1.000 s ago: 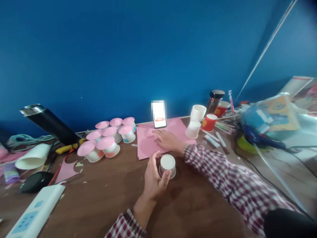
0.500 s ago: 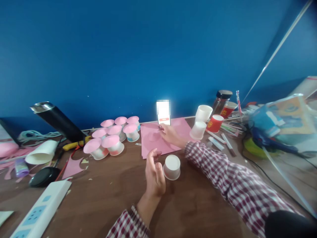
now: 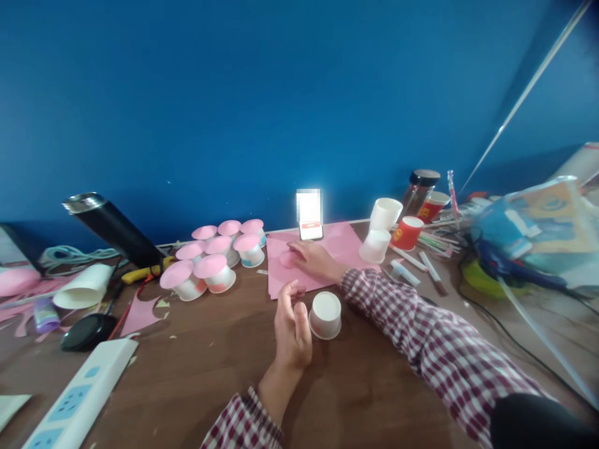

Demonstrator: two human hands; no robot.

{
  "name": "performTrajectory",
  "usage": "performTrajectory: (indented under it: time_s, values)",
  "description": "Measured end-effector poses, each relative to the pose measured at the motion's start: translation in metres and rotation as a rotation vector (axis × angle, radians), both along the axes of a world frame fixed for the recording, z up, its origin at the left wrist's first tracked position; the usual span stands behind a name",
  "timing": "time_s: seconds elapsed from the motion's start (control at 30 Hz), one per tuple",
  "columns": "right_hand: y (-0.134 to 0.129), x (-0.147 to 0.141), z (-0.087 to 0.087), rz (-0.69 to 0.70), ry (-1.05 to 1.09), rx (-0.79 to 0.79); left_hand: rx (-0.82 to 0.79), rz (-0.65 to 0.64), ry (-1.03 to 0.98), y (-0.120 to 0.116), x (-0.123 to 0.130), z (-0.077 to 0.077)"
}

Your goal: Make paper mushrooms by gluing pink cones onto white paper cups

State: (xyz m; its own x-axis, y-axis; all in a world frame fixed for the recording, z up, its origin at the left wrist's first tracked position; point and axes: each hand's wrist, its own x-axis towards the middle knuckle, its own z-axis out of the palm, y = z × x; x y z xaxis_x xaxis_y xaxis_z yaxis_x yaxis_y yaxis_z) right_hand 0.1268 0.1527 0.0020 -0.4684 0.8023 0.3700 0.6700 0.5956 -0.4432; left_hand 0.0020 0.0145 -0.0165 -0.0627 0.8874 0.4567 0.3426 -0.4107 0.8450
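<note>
An upside-down white paper cup (image 3: 326, 315) stands on the brown table. Beside its left side is my left hand (image 3: 292, 327), upright with the fingers loosely curved and apart, holding nothing. My right hand (image 3: 314, 259) reaches over a stack of pink paper sheets (image 3: 344, 237), its fingers stretched out to the left. Beneath those fingertips lies a round pink paper disc (image 3: 287, 259); whether they touch it I cannot tell. Behind the hand, a lit phone (image 3: 311, 215) leans on the blue wall.
Several upturned cups topped with pink discs (image 3: 215, 266) stand to the left. Beyond them are a black flask (image 3: 112, 227), a tipped white cup (image 3: 84, 287) and a power strip (image 3: 77, 399). Rightward are white cups (image 3: 375, 245), a red cup (image 3: 408, 233), glue sticks (image 3: 405, 272) and a blue glue gun (image 3: 519, 271).
My right hand has moved left from in front of the phone to the pink disc, its fingers stretching out. The left hand and the cup beside it stay in place.
</note>
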Motion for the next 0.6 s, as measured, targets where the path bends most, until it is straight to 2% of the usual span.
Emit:
performTrajectory:
  time_s: [0.17, 0.37, 0.6]
  values:
    - [-0.002, 0.012, 0.001, -0.045, 0.026, -0.025, -0.012, -0.002, 0.023, 0.000, 0.001, 0.001]
    - [-0.006, 0.010, -0.002, 0.020, 0.013, -0.070, -0.011, -0.002, 0.036, 0.001, 0.000, 0.001]
    - [-0.010, 0.010, -0.003, 0.016, 0.171, -0.139, 0.007, -0.010, 0.032, 0.001, 0.000, 0.000]
